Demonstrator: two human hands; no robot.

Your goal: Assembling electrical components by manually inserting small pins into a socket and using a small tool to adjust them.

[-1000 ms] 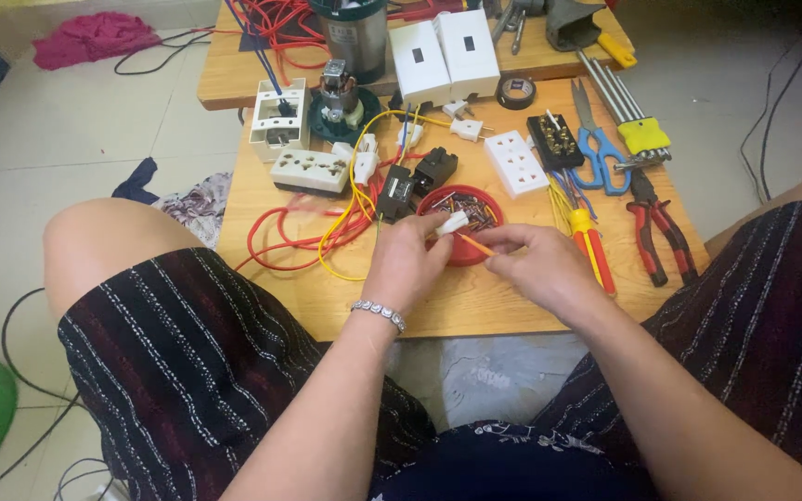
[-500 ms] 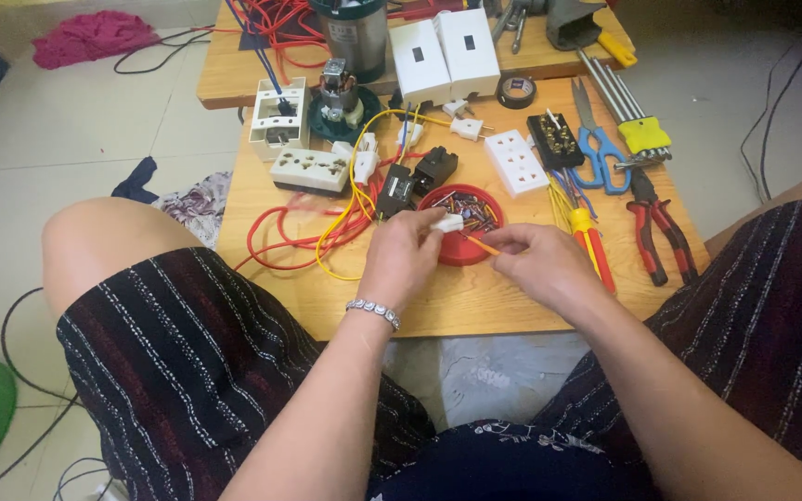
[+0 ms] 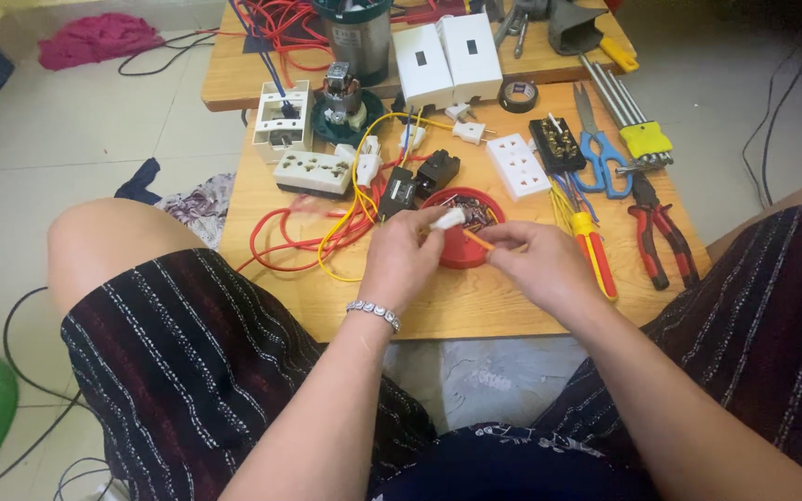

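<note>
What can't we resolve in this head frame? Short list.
- Small white part in the left hand: its underside is hidden by the fingers, too small to identify.
- Orange tool in the right hand: its handle is covered by the hand.
- Red dish: contents too small, partly behind both hands.
- Metal cylinder: top cut off by the upper edge.

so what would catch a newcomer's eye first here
The two hands meet mid-table: the left hand pinches a small white plug piece, the right hand an orange-tipped tool, over a red dish. Red and yellow wires sprawl left; red-handled pliers lie right.
</note>
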